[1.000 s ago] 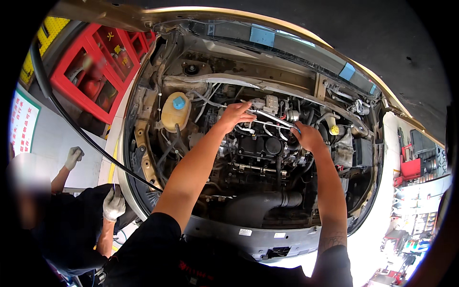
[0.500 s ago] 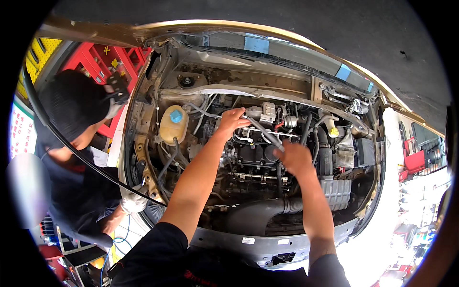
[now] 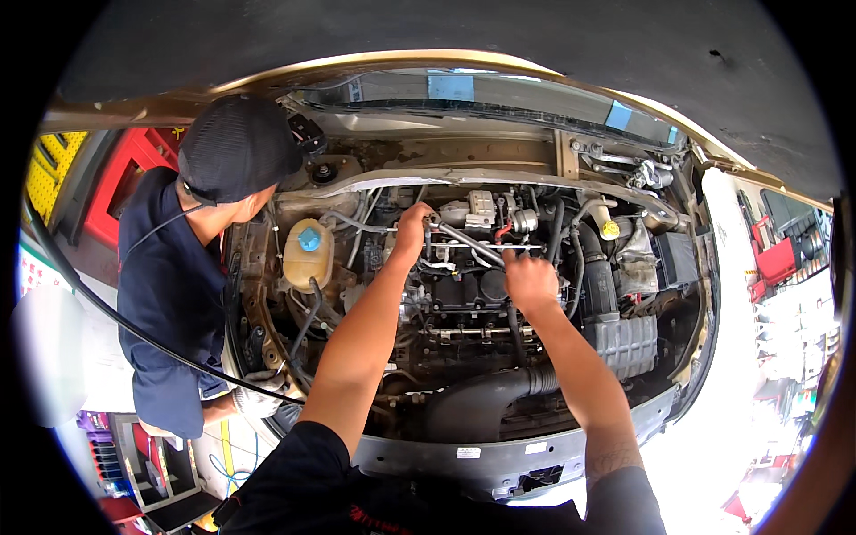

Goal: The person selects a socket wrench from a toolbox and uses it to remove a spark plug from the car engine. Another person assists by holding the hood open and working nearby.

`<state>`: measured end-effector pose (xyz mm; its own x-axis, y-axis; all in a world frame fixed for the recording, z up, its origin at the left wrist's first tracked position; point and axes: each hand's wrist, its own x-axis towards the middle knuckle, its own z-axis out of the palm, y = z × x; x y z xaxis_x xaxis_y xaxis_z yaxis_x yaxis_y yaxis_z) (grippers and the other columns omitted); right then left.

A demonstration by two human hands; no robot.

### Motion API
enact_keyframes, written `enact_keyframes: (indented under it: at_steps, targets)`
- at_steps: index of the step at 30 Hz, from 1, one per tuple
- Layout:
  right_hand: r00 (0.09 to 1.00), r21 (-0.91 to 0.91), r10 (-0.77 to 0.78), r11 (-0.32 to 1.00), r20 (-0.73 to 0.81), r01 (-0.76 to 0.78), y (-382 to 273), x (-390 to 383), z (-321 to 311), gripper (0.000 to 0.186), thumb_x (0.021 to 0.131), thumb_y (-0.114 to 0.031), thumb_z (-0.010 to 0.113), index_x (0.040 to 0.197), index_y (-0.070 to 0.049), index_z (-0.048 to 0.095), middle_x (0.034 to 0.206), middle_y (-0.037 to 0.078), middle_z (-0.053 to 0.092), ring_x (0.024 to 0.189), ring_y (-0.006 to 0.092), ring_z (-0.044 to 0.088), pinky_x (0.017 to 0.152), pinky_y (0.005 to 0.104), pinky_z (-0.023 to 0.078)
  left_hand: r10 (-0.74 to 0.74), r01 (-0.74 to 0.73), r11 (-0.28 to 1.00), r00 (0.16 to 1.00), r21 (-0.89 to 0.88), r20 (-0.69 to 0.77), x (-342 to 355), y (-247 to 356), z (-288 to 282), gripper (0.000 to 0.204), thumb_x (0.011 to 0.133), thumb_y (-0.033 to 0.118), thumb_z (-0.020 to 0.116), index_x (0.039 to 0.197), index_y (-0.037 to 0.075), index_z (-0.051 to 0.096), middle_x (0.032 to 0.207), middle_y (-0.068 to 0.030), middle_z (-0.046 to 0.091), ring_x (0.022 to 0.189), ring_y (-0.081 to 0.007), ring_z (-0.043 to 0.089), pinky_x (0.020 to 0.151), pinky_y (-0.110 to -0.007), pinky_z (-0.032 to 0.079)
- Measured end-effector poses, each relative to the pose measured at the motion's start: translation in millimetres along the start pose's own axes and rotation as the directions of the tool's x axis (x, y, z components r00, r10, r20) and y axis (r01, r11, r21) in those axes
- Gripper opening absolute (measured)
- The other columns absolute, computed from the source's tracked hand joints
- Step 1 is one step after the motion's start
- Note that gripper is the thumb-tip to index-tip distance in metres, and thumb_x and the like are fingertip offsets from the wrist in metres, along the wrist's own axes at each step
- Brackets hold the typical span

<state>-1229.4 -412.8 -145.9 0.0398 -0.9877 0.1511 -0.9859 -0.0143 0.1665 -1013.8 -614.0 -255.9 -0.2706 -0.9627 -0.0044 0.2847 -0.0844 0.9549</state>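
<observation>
My left hand (image 3: 412, 234) is closed around the head of a long metal wrench (image 3: 468, 241) above the engine (image 3: 459, 290). My right hand (image 3: 530, 282) grips the wrench's lower end, near a round black cap on the engine. The tool lies diagonally from upper left to lower right, just over a thin pale rail and some hoses. A cream reservoir with a blue cap (image 3: 307, 254) is left of my left hand; a yellow-capped filler neck (image 3: 609, 227) is right of my right hand.
A co-worker (image 3: 169, 294) in dark clothes and cap leans over the left fender, a gloved hand (image 3: 257, 401) at its edge. A black hose (image 3: 120, 319) crosses the left side. The raised hood (image 3: 446, 27) hangs overhead. Red cabinet (image 3: 120, 187) stands behind the co-worker, tool trays (image 3: 143, 459) below.
My right hand has swung left and toward me with the wrench end; my left hand stays on its head, slightly further left. The co-worker has leaned in over the left fender.
</observation>
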Motion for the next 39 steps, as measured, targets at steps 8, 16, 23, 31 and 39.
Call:
enact_keyframes:
  at_steps: [8,16,23,31,39]
  targets:
    - [0.995,0.012,-0.082,0.997,-0.053,0.082,14,-1,16,0.022,0.086,-0.012,0.064,0.106,-0.003,0.062,0.074,0.008,0.072,0.067,0.0233,0.074,0.056,0.0345,0.058,-0.081,0.110,0.979,0.983,0.171,-0.167,-6,31,44,0.059,0.098,0.051,0.063,0.065,0.002,0.068,0.059,0.0038,0.038,0.054,-0.0119,0.042,0.049,-0.030,0.041]
    - [0.984,0.004,-0.094,0.995,-0.152,0.096,25,0,34,0.029,0.086,-0.015,0.063,0.111,-0.002,0.065,0.070,0.007,0.073,0.060,0.0223,0.072,0.053,0.0350,0.056,-0.024,0.061,0.990,0.961,0.126,-0.275,-10,24,59,0.054,0.096,0.045,0.068,0.064,0.002,0.065,0.055,0.0049,0.035,0.050,-0.0092,0.038,0.045,-0.027,0.034]
    - [0.988,0.035,-0.084,0.995,-0.132,0.090,39,30,29,0.012,0.090,-0.019,0.058,0.094,-0.011,0.066,0.078,0.008,0.074,0.072,0.0254,0.074,0.062,0.0409,0.056,0.004,0.034,0.995,0.922,0.091,-0.386,-26,21,54,0.050,0.098,0.043,0.065,0.067,0.004,0.064,0.065,0.0018,0.046,0.052,-0.0109,0.040,0.047,-0.027,0.034]
    - [0.965,-0.109,0.249,0.960,-0.085,-0.258,43,107,41,0.018,0.090,-0.025,0.065,0.101,-0.015,0.074,0.101,0.005,0.074,0.105,0.0255,0.063,0.094,0.0525,0.038,-0.116,0.117,0.993,0.986,0.005,-0.117,-35,24,34,0.035,0.107,0.036,0.053,0.094,0.006,0.066,0.078,-0.0023,0.057,0.064,-0.0129,0.051,0.062,-0.032,0.043]
    - [0.891,-0.240,0.295,0.946,0.345,-0.220,13,92,12,0.022,0.091,-0.026,0.070,0.105,-0.010,0.076,0.111,0.011,0.075,0.106,0.0290,0.071,0.087,0.0568,0.055,-0.076,0.056,0.994,0.974,-0.097,-0.215,-30,14,35,0.022,0.104,0.031,0.057,0.093,0.012,0.059,0.083,0.0015,0.053,0.067,-0.0085,0.046,0.063,-0.027,0.036]
